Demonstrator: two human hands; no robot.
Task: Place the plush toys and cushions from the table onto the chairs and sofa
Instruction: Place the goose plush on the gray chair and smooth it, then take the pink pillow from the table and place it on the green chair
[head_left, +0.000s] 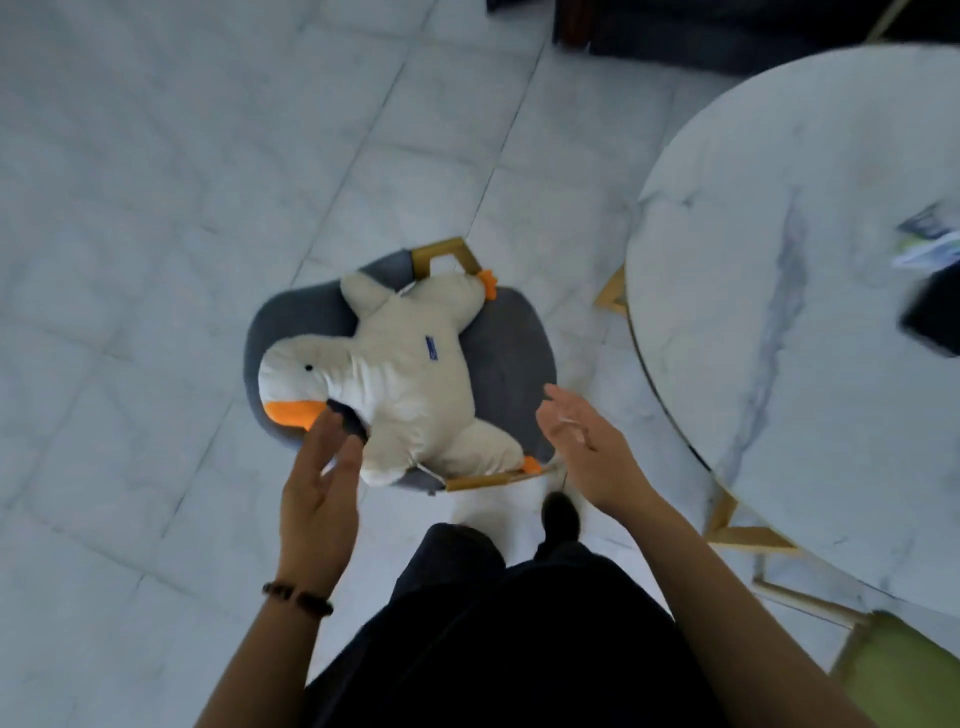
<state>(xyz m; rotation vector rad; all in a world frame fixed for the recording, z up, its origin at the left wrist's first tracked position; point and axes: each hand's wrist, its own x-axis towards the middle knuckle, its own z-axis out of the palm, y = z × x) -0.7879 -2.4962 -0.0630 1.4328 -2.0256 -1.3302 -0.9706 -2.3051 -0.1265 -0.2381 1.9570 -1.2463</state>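
**Over the grey chair: both grips open, goose plush on the seat**

Above the chair's near edge, the left grip (319, 483), a bare hand, is open, its fingers straight and close together, palm turned inward. Its fingertips (332, 418) reach up beside the orange beak of the plush goose (410, 374); whether they touch the toy cannot be told. A dark beaded bracelet (297, 598) circles that wrist. The right grip (582, 447) is open too, fingers loosely spread, palm facing the toy, and it holds nothing; it hovers just beside the seat's right edge, apart from the goose.

Between the two hands the goose lies flat across the grey chair (509, 353), head to the left, wings out, with an orange foot at the far side and another at the near side. A small blue label shows on its body. Gold chair legs (447, 252) stick out beyond the seat.

Below the hands are dark trousers (493, 623) and one dark shoe (561, 512) on the pale tiled floor (156, 208). To the right stands the round marble worktop (779, 312), carrying a blurred dark object (935, 312) and some blurred paper or packaging (930, 244) at its far right. A green seat (909, 675) shows at the lower right corner.
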